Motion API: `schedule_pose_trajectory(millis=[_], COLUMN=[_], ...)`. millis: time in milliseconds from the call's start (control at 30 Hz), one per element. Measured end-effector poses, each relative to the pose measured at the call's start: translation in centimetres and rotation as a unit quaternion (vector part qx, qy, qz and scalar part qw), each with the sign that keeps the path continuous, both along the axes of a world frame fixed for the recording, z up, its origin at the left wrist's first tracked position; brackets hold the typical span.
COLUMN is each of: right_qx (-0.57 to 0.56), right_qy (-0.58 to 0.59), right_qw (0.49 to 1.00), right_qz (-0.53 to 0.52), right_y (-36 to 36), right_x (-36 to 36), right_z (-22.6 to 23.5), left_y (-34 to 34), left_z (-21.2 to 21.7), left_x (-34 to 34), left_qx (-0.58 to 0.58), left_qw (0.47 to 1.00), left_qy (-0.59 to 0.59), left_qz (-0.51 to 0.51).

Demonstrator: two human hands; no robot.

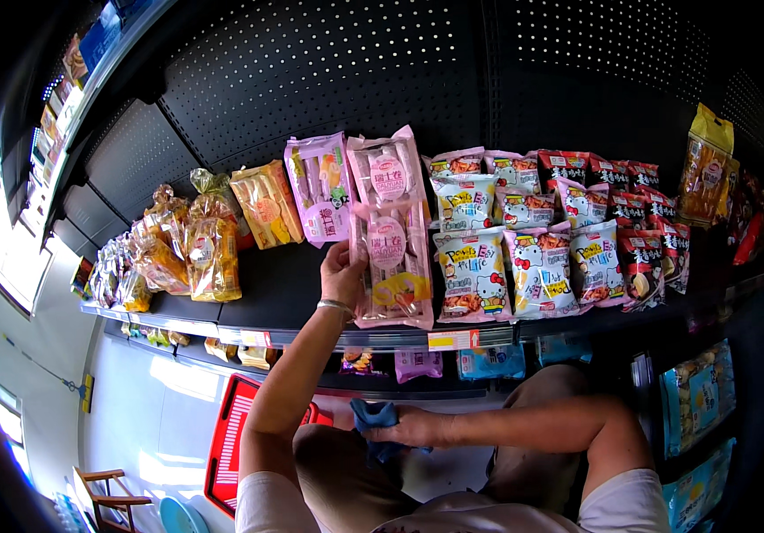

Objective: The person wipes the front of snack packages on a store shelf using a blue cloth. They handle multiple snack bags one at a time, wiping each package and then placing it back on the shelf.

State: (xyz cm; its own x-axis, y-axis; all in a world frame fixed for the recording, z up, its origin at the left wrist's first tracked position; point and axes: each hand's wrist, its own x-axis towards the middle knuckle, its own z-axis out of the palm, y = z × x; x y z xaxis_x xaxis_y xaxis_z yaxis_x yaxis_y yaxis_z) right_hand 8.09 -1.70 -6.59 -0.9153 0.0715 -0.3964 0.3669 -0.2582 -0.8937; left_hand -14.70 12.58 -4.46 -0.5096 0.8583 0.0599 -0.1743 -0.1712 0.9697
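My left hand reaches up to the shelf, its fingers closed on the left edge of a pink pack of cake rolls. This pack stands in front of another pink pack, which shows above it. Just left of them leans a purple pack. Low in front of my knees, my right hand is closed round a crumpled blue cloth. Bags of snacks with a cartoon cat stand directly right of the pink packs.
Yellow packs and bagged bread line the left of the black shelf. Red snack bags stand to the right. Below, a lower shelf holds blue packs. A red basket and a wooden stool are on the floor.
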Motion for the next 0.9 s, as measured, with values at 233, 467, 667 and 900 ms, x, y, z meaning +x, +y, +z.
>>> schedule_pose_trajectory(millis=[233, 467, 667, 900], right_qx=[-0.026, -0.018, 0.028, 0.090], right_qy=[-0.035, 0.007, 0.043, 0.039], right_qw=[0.997, 0.998, 0.997, 0.995], right_qz=[0.057, 0.055, 0.053, 0.022], right_y=[0.0, 0.3, 0.4, 0.4], right_x=[0.6, 0.9, 0.5, -0.1], right_z=[3.3, 3.9, 3.0, 5.8], left_y=[4.4, 5.5, 2.6, -13.9], left_z=[0.2, -1.8, 0.2, -0.1], left_x=[0.1, 0.3, -1.0, -6.5], left_qx=[0.114, 0.076, 0.037, 0.073], left_qw=[0.993, 0.995, 0.999, 0.970], left_qy=[-0.016, -0.021, 0.029, 0.225], left_qz=[-0.020, -0.061, -0.015, 0.052])
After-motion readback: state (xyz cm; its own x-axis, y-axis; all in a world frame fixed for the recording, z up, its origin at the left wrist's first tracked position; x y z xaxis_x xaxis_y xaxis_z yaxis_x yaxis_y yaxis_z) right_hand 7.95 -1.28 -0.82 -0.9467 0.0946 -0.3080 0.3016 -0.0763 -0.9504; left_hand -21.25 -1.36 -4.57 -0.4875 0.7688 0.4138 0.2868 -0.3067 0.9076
